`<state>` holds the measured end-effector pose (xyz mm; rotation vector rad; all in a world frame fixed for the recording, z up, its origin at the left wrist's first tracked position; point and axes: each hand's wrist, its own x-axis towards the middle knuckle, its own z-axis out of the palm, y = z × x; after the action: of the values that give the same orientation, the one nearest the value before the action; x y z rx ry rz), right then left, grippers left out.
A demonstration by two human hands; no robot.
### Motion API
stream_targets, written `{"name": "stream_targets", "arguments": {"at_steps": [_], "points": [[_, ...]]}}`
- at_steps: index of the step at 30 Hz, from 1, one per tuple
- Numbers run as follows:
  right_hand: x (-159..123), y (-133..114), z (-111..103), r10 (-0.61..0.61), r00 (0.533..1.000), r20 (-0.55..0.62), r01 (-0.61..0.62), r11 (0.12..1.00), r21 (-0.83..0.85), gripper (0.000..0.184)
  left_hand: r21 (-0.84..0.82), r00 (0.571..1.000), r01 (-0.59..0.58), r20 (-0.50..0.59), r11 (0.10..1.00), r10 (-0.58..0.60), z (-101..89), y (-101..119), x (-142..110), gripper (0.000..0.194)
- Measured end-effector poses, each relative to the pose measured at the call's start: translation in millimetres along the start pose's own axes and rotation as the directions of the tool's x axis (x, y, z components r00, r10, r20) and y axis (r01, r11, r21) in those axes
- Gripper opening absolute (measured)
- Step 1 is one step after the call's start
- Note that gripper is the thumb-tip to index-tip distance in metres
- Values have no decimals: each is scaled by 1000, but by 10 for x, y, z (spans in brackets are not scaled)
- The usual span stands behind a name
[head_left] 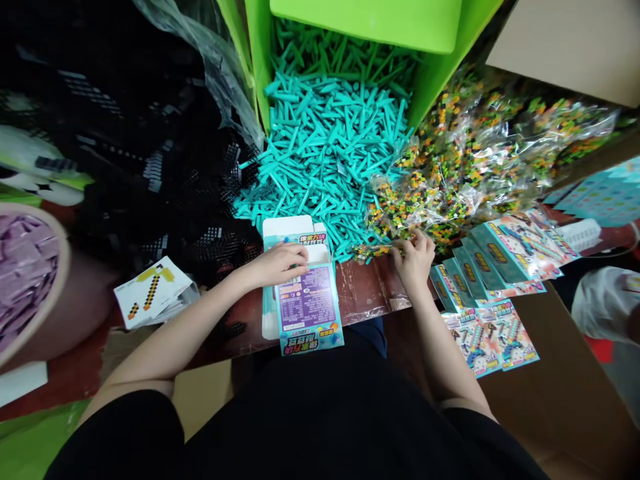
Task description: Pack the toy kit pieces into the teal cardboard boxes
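Observation:
My left hand (281, 265) lies over the upper end of an open teal and purple cardboard box (307, 303), its fingers bent at the open flap. Another flat box (269, 320) shows beneath it. Close to the table edge, my right hand (414, 259) has its fingers closed at the end of a small clear bag of coloured beads (373, 251). Its fingertips are partly hidden. Just beyond both hands spreads a heap of turquoise pen-like plastic sticks (330, 140), spilling from a green bin (435, 80). More bead bags (450, 173) are piled to the right.
Packed boxes (500, 257) stand in a row at right, above a brown carton (565, 380). Black gridded plastic pieces (165, 153) fill the left. Printed pickaxe cards (150, 293) lie near a tub (63, 267) of purple packets. Another person's clothing (607, 303) shows at far right.

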<state>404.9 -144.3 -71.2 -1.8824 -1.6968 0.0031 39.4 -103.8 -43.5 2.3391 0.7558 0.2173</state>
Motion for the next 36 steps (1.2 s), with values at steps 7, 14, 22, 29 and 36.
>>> {"name": "stream_targets", "arguments": {"at_steps": [7, 14, 22, 29, 36], "points": [[-252, 186, -103, 151, 973, 172, -201, 925, 324, 20, 244, 982, 84, -183, 966, -39, 215, -4, -48, 31], [-695, 297, -34, 214, 974, 73, -212, 977, -28, 35, 319, 949, 188, -303, 929, -88, 342, 145, -130, 27], [-717, -549, 641, 92, 912, 399, 41, 949, -312, 78, 324, 896, 314, -411, 892, -166, 557, 419, -156, 25], [-656, -197, 511, -223, 874, 431, 189, 975, 120, 76, 203, 872, 328, -440, 923, -214, 582, 444, -161, 36], [-893, -9, 420, 286, 943, 171, -285, 958, -29, 58, -67, 743, 411, -553, 909, -376, 574, 376, -448, 26]]}}
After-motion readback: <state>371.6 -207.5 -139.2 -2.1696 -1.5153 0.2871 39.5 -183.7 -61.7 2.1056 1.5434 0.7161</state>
